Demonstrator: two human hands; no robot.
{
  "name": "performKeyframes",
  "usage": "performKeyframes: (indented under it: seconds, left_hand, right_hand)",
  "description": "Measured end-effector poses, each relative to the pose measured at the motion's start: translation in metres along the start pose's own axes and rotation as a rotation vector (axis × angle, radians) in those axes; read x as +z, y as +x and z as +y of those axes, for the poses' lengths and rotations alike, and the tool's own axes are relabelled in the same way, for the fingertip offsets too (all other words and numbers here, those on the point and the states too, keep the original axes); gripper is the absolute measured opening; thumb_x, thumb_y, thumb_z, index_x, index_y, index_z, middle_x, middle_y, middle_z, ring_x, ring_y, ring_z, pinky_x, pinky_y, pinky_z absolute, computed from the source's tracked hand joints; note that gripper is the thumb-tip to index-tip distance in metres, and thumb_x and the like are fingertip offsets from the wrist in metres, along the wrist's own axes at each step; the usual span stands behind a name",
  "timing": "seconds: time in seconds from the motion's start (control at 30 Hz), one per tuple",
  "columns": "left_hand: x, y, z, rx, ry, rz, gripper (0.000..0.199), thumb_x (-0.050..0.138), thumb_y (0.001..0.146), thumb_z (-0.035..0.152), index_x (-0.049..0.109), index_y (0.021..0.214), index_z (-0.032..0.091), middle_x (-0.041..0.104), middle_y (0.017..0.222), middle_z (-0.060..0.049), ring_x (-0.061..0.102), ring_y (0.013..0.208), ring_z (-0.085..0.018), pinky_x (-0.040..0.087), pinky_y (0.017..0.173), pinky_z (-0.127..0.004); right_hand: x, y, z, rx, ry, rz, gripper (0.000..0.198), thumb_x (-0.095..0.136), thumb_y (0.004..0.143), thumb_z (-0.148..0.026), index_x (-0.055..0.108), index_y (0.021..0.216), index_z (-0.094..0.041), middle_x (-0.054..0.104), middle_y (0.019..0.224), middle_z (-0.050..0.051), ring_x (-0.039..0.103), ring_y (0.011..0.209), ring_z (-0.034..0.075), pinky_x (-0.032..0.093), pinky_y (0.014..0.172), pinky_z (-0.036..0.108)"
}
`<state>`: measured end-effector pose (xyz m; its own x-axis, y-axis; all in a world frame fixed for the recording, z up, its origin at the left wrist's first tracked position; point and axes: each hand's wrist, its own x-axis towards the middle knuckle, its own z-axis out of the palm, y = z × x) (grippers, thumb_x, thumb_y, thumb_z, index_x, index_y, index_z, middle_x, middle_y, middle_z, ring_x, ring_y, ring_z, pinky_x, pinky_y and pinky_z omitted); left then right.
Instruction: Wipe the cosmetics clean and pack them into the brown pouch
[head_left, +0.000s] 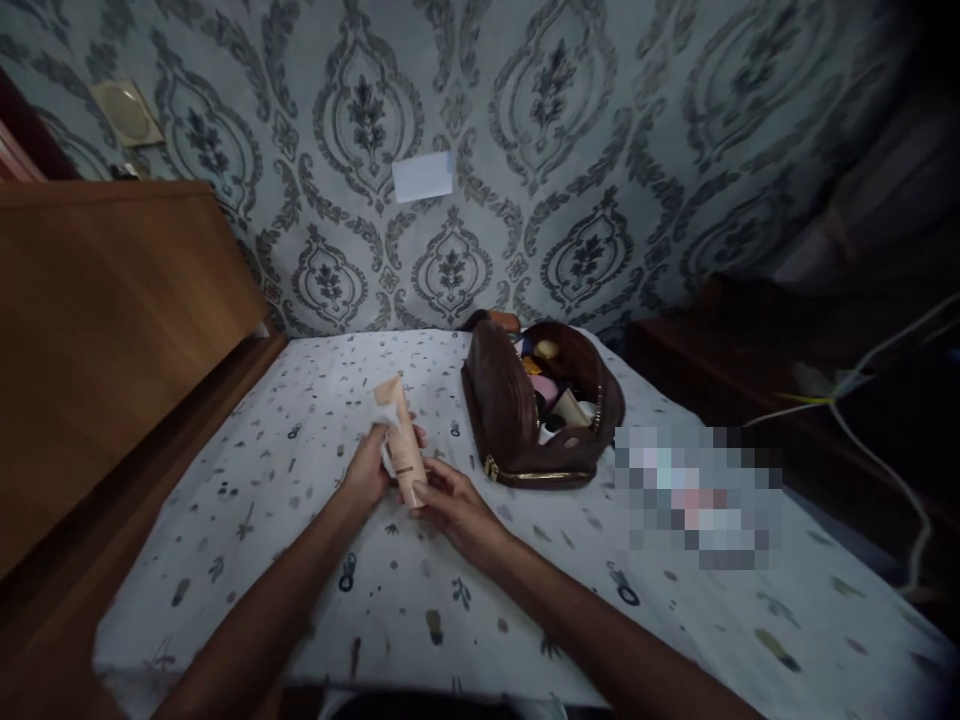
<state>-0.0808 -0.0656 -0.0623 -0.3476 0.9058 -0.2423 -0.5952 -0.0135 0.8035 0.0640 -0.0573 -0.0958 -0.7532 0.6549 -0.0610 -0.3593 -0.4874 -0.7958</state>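
Observation:
A peach squeeze tube (403, 440) is held at a tilt over the patterned cloth, flat end away from me and cap end near. My left hand (367, 468) closes round its left side, fingertips showing beyond the far edge. Something white and thin, like a tissue (386, 418), lies between that hand and the tube. With thumb and fingers, my right hand (454, 508) grips the tube's lower end by the cap. To the right stands a brown toiletry bag (491, 405), unzipped, with several cosmetics inside, among them a pink item (544, 388).
The white printed cloth (262, 480) covers the surface under my hands. A pixelated patch hides something at right. A wooden cabinet (112, 330) borders the left, and a patterned wall (450, 90) the back. A pale cable (885, 450) hangs at far right.

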Motion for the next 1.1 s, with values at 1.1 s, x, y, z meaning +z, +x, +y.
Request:
performKeyframes:
  seconds: [1.1]
  left_hand:
    - [-0.006,-0.006,-0.002,0.106,0.03,-0.001,0.063,0.05,0.081,0.078,0.062,0.1,0.019,0.066,0.065,-0.001,0.057,0.047,-0.013,0.043,0.043,-0.021]
  right_hand:
    - [-0.005,-0.003,-0.003,0.284,0.167,-0.217,0.044,0.074,0.083,-0.048,0.066,0.1,-0.009,0.072,0.083,0.01,0.068,0.068,0.012,0.052,0.061,0.02]
